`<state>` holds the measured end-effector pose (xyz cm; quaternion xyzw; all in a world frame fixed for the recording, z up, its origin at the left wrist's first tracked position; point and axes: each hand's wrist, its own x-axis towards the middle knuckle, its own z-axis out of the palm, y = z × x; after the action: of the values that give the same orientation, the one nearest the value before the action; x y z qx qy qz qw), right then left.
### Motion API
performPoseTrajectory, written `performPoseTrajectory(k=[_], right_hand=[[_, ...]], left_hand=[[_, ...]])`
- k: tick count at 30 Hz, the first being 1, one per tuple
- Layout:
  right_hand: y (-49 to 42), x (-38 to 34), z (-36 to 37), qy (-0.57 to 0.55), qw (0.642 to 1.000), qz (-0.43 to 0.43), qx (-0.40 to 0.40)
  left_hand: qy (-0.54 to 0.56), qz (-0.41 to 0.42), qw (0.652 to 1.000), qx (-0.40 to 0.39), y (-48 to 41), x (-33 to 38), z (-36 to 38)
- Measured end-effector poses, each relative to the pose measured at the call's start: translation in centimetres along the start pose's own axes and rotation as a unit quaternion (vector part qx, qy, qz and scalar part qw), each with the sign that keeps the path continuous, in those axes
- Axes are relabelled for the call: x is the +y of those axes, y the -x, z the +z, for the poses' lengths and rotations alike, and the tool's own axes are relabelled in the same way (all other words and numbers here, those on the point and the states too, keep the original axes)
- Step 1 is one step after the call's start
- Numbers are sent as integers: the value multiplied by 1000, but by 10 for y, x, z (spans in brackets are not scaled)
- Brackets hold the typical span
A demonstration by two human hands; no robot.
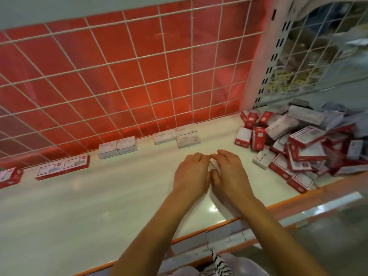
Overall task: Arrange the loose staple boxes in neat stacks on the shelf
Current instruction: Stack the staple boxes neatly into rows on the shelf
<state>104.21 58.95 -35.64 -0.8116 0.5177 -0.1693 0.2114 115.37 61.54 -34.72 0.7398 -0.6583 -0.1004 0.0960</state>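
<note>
My left hand point(191, 174) and my right hand point(229, 172) meet over the middle of the white shelf point(99, 196), and both curl round a small white staple box point(213, 167) that is mostly hidden between them. A loose pile of red and white staple boxes point(298, 148) fills the shelf's right end. Along the back stand neat groups: white boxes point(177, 137), a second set of white boxes point(117, 149), red boxes point(62, 168) and a red box point(10, 177) at the far left.
A white wire grid over a red back panel point(119, 76) closes the shelf behind. A perforated white upright point(266, 62) and a wire side panel stand at the right. The shelf's orange front edge point(199, 232) runs below my forearms.
</note>
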Motion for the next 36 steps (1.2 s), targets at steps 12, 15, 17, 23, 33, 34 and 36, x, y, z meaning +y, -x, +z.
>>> performPoseTrajectory(k=[12,15,17,23,33,34,36], right_hand=[[1,54,-24,-39,995,34,91],[-2,61,-31,-61,988,37,134],[-6,66,-35,-67,983,51,162],[-21,71,-43,-69,974,92,194],[-20,72,-37,-124,971,92,184],[-19,72,-36,-132,968,95,193],[-19,73,-36,-150,959,99,220]], left_hand=[[47,26,999,3,-39,58,4],[63,43,997,19,-49,72,3],[80,56,995,23,-57,80,2],[187,69,980,1,-71,99,1],[327,37,944,12,-56,88,7],[326,35,945,15,-54,86,8],[335,34,942,19,-48,79,10]])
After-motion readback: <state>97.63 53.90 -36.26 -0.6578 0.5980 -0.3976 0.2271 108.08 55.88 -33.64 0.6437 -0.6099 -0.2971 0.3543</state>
